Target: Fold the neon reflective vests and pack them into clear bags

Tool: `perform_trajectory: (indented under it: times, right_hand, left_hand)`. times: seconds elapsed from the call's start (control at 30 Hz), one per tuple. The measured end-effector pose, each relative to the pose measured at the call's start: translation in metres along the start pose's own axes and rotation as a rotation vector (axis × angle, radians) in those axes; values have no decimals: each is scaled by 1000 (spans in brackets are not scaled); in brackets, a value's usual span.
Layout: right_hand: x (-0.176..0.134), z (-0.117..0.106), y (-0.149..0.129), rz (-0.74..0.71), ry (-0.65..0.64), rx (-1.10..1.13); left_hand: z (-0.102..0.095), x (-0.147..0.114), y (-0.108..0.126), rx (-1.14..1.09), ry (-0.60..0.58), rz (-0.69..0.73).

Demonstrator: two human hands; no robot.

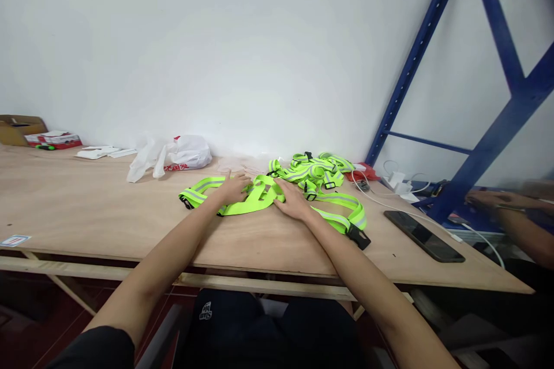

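Observation:
A fluorescent yellow-green reflective belt (255,203) with a grey stripe lies loosely looped on the wooden table in front of me. My left hand (235,188) rests on its left part, fingers stretched forward over the webbing. On the right, my right hand (293,200) lies low against the strap, its fingers extended and thumb apart. One black buckle (186,202) shows at the left end of the webbing. Another black buckle (358,236) sits at the right, beyond my right wrist. Just behind my hands is a tangled heap of similar reflective straps (318,170) with black adjusters.
A smartphone (423,235) lies at the right with a white cable (402,209) behind it. White plastic bags (188,153) and a cardboard box (19,130) stand along the wall. A blue metal frame (485,153) rises at right, near another person's blurred arm (519,210).

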State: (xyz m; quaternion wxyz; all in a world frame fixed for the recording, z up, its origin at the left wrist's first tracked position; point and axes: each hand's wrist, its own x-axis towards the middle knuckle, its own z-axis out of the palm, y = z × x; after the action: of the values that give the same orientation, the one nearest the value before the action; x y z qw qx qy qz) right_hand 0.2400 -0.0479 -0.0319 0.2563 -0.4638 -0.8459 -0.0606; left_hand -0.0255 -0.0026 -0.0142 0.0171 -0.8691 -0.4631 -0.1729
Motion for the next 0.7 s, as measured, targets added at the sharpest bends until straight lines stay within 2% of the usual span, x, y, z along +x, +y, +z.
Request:
perform_trajectory:
  times: [0.1, 0.2, 0.47, 0.7]
  right_hand:
    - [0, 4, -3, -121, -63, 41]
    - [-1, 4, -5, -171, -108, 50]
    - [-3, -1, 0, -131, -155, 27]
    - [-5, -4, 12, -72, -138, 72]
  left_hand:
    - [4, 0, 4, 157, -64, 60]
    - [6, 3, 2, 219, -79, 17]
    - [10, 3, -10, 205, -97, -111]
    - [11, 1, -9, 161, -94, -4]
